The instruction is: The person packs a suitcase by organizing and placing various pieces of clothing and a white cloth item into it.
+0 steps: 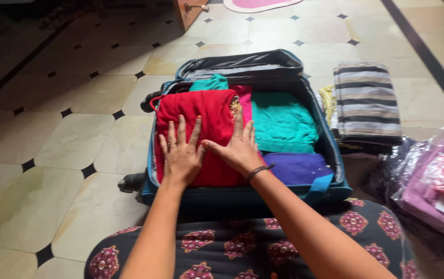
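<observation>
An open blue suitcase (330, 150) lies on the tiled floor in front of me. Both my hands rest flat, palms down, on a folded red garment (201, 111) packed in its left half. My left hand (180, 152), with a ring on one finger, presses the near part of the red cloth. My right hand (237, 147), with a dark band at the wrist, lies beside it, thumbs almost touching. A folded teal garment (281, 121) and a purple one (297, 168) fill the right half. A pink strip (246, 106) shows between red and teal.
A pile of folded striped cloth (364, 101) sits right of the suitcase. Clothes in clear plastic bags (434, 186) lie at the far right. A pink rug (255, 5) and a wooden furniture leg (188, 13) are at the top. My patterned dark skirt (242, 248) covers my lap.
</observation>
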